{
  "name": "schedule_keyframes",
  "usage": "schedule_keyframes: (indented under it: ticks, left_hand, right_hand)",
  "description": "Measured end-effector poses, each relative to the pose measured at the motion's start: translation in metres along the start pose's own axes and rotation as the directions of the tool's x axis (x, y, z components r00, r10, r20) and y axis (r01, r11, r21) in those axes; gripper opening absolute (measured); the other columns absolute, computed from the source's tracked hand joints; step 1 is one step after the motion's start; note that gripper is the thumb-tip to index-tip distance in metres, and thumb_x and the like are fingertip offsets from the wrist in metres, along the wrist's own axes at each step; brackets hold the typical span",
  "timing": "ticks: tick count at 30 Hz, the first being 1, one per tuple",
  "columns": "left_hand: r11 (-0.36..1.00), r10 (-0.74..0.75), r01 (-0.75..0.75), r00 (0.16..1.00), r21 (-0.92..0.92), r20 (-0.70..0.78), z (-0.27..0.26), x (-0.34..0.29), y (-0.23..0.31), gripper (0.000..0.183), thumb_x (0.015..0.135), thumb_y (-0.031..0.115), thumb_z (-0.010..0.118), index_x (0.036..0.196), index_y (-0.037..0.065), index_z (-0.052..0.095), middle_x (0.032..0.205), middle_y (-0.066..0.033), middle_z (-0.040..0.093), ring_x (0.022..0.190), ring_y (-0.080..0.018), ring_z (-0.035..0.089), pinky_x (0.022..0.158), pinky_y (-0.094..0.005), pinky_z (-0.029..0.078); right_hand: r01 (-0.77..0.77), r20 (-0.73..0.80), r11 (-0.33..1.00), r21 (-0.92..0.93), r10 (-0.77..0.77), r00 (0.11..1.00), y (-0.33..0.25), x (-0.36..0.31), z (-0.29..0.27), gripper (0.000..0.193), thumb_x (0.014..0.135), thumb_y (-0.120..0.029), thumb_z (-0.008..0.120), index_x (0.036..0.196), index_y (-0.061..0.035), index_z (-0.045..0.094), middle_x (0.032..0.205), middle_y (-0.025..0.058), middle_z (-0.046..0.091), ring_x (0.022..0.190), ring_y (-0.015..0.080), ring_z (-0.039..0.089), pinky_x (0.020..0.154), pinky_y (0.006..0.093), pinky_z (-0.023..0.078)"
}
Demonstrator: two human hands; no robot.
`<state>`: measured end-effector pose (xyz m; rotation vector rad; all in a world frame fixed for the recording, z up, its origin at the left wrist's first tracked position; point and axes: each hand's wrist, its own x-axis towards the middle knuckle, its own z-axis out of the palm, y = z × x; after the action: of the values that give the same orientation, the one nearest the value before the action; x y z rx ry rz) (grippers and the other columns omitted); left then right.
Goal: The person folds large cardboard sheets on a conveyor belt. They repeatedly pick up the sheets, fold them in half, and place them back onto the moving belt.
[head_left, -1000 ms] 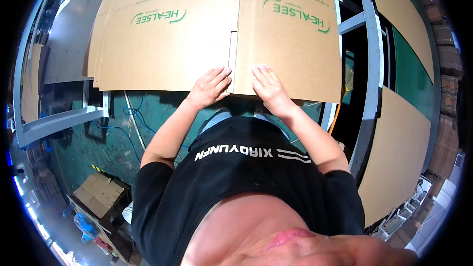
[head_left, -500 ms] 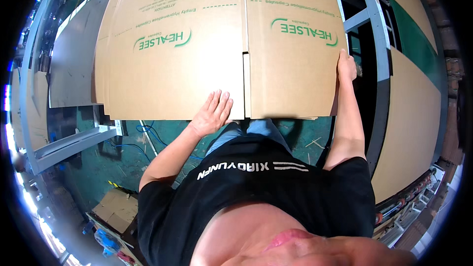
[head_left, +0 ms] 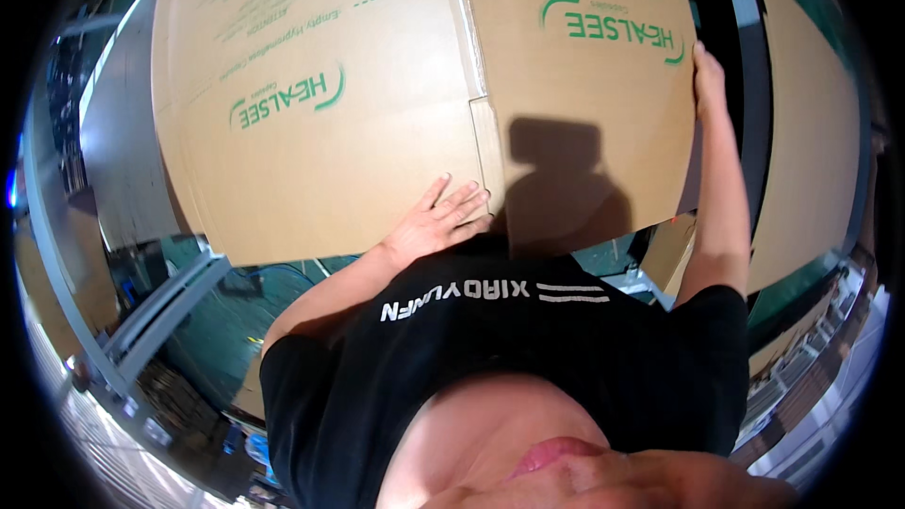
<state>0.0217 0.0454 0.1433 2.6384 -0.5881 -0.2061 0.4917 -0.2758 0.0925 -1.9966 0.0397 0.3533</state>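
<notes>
A large flattened brown cardboard carton [head_left: 396, 160] with green print fills the space in front of me, its near edge at my waist. A slot and fold line split it into a wider left panel and a narrower right panel. My left hand [head_left: 443, 217] lies on the near edge, fingers spread flat, just left of the slot. My right hand [head_left: 709, 80] grips the carton's right edge, thumb on top and its other fingers mostly hidden.
Grey metal frames [head_left: 170, 297] stand at left, beside a grey panel [head_left: 127, 132]. More brown cardboard [head_left: 811, 123] lies to the right, past a dark rail. A green floor [head_left: 283, 306] shows below the carton. My shadow falls on the right panel.
The carton has come closer and turned slightly, its right edge shifting right with my right hand. My left hand has moved right and its fingers have spread. A shadow now covers the right panel.
</notes>
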Motion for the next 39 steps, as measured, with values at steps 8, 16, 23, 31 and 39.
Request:
schedule_keyframes:
  ticks: [8, 16, 23, 31, 39]
  left_hand:
    - [0.615, 0.415, -0.424, 0.891, -0.664, -0.185, 0.036, 0.005, -0.049, 0.037, 0.084, 0.017, 0.054, 0.118, 0.005, 0.059, 0.121, -0.0140, 0.057, 0.125, -0.0327, 0.045, 0.113, -0.0515, 0.026]
    - [0.297, 0.252, -0.116, 0.967, -0.948, -0.039, 0.026, 0.007, -0.070, 0.039, 0.078, 0.018, 0.059, 0.113, 0.002, 0.061, 0.117, -0.0158, 0.056, 0.123, -0.0386, 0.044, 0.104, -0.0469, 0.038]
    - [0.600, 0.307, -0.269, 0.947, -0.754, -0.093, 0.030, -0.002, -0.062, 0.041, 0.081, 0.022, 0.060, 0.116, 0.002, 0.059, 0.119, -0.0164, 0.055, 0.122, -0.0380, 0.045, 0.104, -0.0477, 0.037]
    - [0.969, 0.057, -0.108, 0.973, -0.221, -0.224, 0.041, 0.006, -0.014, 0.044, 0.081, 0.023, 0.061, 0.118, 0.001, 0.058, 0.122, -0.0173, 0.054, 0.121, -0.0378, 0.047, 0.104, -0.0484, 0.038]
    - [0.977, -0.214, 0.190, 0.906, -0.100, -0.365, 0.016, 0.026, 0.031, 0.060, 0.074, 0.038, 0.072, 0.118, 0.000, 0.057, 0.124, -0.0217, 0.051, 0.121, -0.0425, 0.046, 0.101, -0.0531, 0.039]
  right_hand:
    - [-0.419, 0.060, 0.901, 0.112, 0.414, 0.908, -0.059, 0.039, 0.015, 0.059, 0.090, -0.055, 0.053, 0.121, -0.0054, 0.061, 0.117, 0.0092, 0.063, 0.100, 0.0194, 0.060, 0.087, 0.0313, 0.048]
    - [-0.009, -0.290, 0.785, -0.619, -0.218, 0.932, -0.066, -0.006, 0.046, 0.047, 0.083, -0.036, 0.066, 0.116, -0.0027, 0.059, 0.103, 0.0122, 0.064, 0.095, 0.0277, 0.061, 0.082, 0.0359, 0.050]
    - [-0.381, -0.529, 0.610, -0.695, -0.074, 0.845, -0.048, 0.012, 0.055, 0.070, 0.090, -0.064, 0.026, 0.122, -0.0134, 0.061, 0.126, 0.0182, 0.057, 0.119, 0.0370, 0.051, 0.098, 0.0457, 0.040]
    - [-0.439, -0.504, 0.665, -0.604, 0.108, 0.857, -0.073, 0.005, 0.068, 0.065, 0.091, -0.063, 0.031, 0.116, -0.0138, 0.066, 0.121, 0.0139, 0.061, 0.115, 0.0335, 0.055, 0.093, 0.0442, 0.044]
    - [-0.222, -0.305, 0.717, -0.660, 0.015, 0.952, -0.072, 0.004, 0.061, 0.067, 0.093, -0.058, 0.029, 0.110, -0.0049, 0.067, 0.117, 0.0191, 0.062, 0.111, 0.0358, 0.058, 0.089, 0.0470, 0.046]
